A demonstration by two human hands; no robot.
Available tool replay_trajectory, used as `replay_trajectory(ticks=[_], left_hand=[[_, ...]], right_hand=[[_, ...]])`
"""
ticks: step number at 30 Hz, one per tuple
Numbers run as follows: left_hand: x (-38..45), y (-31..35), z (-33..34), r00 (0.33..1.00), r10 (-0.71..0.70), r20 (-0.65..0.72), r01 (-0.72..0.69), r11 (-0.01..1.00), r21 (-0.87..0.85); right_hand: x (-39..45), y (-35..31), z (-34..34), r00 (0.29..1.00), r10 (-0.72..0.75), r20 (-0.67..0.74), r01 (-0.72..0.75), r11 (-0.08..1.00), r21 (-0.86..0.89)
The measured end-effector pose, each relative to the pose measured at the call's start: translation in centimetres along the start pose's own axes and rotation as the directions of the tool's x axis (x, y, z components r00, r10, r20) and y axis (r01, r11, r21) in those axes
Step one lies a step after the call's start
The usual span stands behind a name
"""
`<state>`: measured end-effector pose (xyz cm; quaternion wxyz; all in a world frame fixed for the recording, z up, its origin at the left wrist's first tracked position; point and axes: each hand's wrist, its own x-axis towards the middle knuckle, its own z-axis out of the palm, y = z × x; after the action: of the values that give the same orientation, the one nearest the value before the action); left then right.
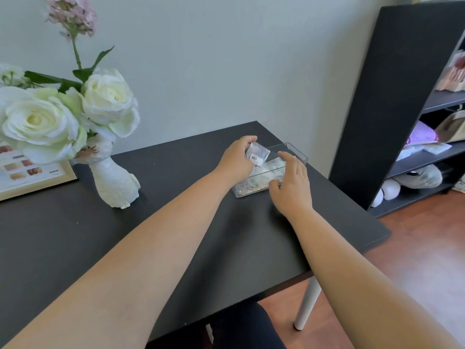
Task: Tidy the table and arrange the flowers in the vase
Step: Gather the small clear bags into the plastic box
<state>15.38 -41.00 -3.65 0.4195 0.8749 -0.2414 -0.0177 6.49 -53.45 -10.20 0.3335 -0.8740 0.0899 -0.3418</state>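
Left hand [235,163] fingertips pinch clear packet [257,154] above clear tray [297,152]

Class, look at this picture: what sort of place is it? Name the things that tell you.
Probably a room in a home, perhaps a study or bedroom. A black desk against a plain wall holds a white vase of flowers, and a dark shelf unit beside it stores bags and household bits above a wooden floor.

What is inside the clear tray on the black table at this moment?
The clear tray holds small gold-flecked bits at its near end and pale flat packets in the middle. The right hand covers part of the near side. The left hand holds a small clear box above it.
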Motion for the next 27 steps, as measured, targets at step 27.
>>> replay_trajectory(ticks=[27], left_hand=[[-4.7,-6.6,-2.7,0.988,-0.121,0.091,0.131,0.985,-0.111]], right_hand=[[-0.1,0.5,0.0,0.995,0.009,0.095,0.009,0.983,-0.182]])
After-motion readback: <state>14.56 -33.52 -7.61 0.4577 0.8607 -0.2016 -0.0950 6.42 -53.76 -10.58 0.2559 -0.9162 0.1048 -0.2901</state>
